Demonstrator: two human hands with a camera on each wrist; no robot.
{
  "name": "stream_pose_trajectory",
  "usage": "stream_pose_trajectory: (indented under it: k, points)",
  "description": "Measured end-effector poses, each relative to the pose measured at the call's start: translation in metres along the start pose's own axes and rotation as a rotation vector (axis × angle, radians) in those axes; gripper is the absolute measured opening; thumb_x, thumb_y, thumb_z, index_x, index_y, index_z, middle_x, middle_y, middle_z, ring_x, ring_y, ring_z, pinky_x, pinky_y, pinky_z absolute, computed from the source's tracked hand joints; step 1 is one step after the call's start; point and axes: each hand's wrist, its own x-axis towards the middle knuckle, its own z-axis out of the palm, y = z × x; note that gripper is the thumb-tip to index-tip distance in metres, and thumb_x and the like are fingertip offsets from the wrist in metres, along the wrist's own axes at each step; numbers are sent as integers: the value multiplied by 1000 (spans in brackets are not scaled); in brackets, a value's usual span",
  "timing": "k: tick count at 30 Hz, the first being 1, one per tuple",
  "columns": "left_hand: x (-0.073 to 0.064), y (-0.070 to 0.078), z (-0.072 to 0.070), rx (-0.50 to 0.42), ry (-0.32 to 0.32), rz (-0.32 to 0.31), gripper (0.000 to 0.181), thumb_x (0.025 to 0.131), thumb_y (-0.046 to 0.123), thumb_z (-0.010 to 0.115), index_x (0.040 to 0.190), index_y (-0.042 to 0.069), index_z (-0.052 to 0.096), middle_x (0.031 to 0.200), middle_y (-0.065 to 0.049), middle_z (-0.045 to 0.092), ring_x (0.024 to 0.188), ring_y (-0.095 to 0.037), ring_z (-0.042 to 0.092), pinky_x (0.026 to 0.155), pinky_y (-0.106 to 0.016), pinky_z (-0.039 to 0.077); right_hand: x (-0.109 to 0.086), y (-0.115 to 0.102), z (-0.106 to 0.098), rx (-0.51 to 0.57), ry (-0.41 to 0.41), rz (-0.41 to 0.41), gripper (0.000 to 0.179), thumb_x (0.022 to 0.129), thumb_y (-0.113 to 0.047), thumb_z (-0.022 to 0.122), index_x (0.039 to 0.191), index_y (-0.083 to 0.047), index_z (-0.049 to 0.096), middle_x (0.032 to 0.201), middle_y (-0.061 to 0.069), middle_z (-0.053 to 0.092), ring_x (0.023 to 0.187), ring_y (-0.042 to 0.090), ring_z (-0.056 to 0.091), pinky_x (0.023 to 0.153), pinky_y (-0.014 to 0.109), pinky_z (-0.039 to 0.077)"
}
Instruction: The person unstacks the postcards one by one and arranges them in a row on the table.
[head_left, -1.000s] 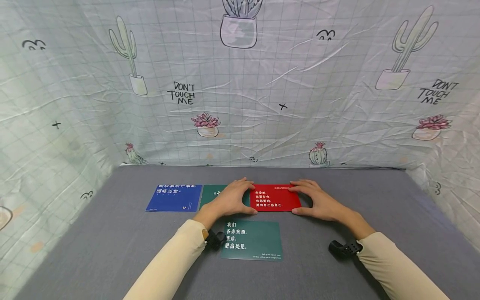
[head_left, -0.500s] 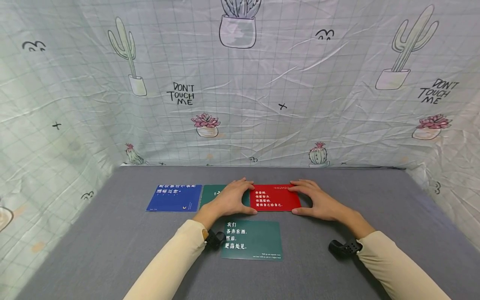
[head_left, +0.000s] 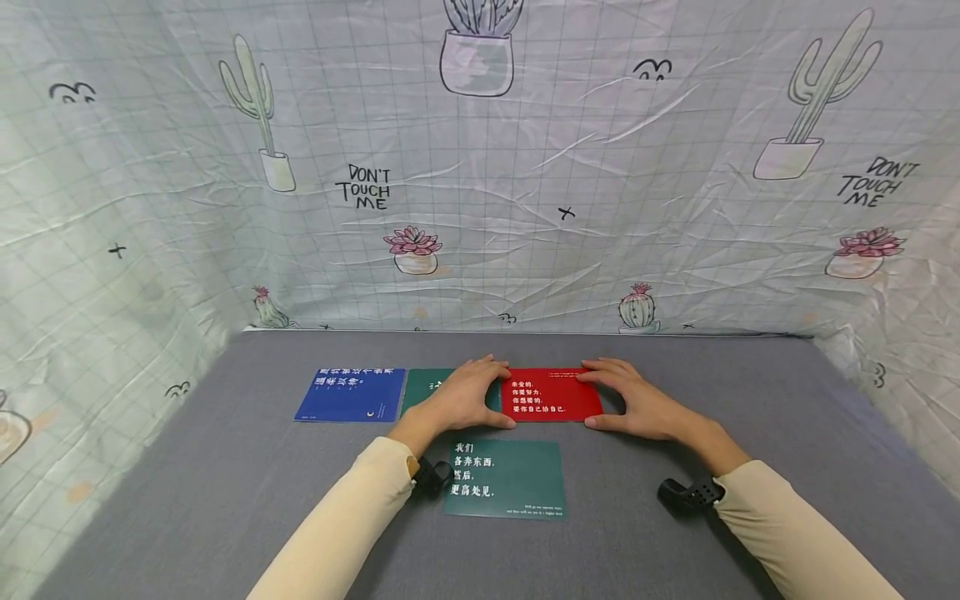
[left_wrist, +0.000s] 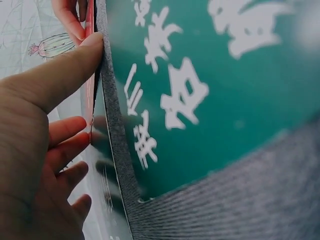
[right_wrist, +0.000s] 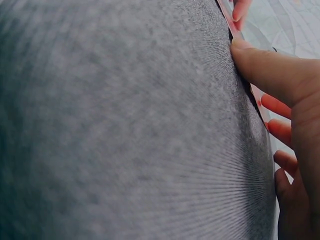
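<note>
A red card (head_left: 551, 396) with white writing lies flat on the grey table in the head view. My left hand (head_left: 467, 400) holds its left end, thumb at the front edge and fingertips toward the back corner. At the right end, my right hand (head_left: 633, 404) grips it the same way, thumb in front and fingers behind. Under my left hand is a green card (head_left: 427, 385), partly hidden, lined up beside the red one. Left of that lies a blue card (head_left: 351, 396). Another green card (head_left: 517, 479) lies nearer me, large in the left wrist view.
A pale cloth (head_left: 480, 208) printed with cacti hangs behind the grey table (head_left: 225, 500) and along both sides. Each wrist wears a black strap; the left one (head_left: 432, 477) overlaps the near green card's left edge in the head view.
</note>
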Motion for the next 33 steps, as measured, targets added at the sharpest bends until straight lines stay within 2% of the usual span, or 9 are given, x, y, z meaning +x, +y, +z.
stream_pose_trajectory:
  k: [10, 16, 19, 24, 29, 33]
  points:
    - [0, -1, -1, 1, 4, -9, 81, 72, 43, 79, 139, 9, 47, 147, -6, 42, 142, -23, 23, 115, -41, 14, 1, 1, -1, -7, 6, -14, 70, 81, -42, 73, 139, -10, 49, 148, 16, 35, 137, 37, 21, 102, 63, 27]
    - [-8, 1, -9, -21, 49, 26, 82, 71, 39, 82, 138, 6, 48, 146, -8, 42, 141, -26, 24, 114, -43, 15, -5, -3, -5, 0, 32, -19, 71, 80, -43, 73, 138, -10, 50, 148, 17, 35, 136, 37, 21, 100, 66, 28]
    - [-18, 4, -14, -52, 92, 29, 79, 73, 35, 82, 138, 5, 48, 147, -8, 41, 142, -26, 22, 114, -46, 17, -9, -8, -9, 7, 50, -24, 71, 80, -42, 74, 137, -9, 50, 148, 16, 34, 136, 37, 21, 99, 66, 29]
    - [-43, 13, -19, -169, 175, -13, 76, 75, 27, 82, 139, 5, 47, 150, -7, 37, 143, -25, 19, 111, -52, 22, -17, -21, -14, 0, 86, -63, 69, 80, -40, 75, 135, -6, 52, 147, 15, 35, 134, 34, 24, 98, 64, 31]
    - [-66, 13, -17, -267, 235, -49, 75, 76, 25, 81, 140, 7, 46, 151, -8, 35, 141, -28, 24, 109, -53, 26, -25, -30, -10, 3, 94, -84, 69, 79, -41, 76, 135, -9, 51, 146, 13, 35, 131, 30, 27, 96, 60, 37]
    - [-81, 14, -16, -301, 265, -44, 75, 76, 27, 82, 141, 12, 46, 150, -6, 37, 139, -27, 29, 107, -52, 29, -30, -40, -7, 8, 101, -80, 70, 79, -43, 76, 137, -14, 49, 146, 12, 36, 131, 28, 29, 94, 58, 40]
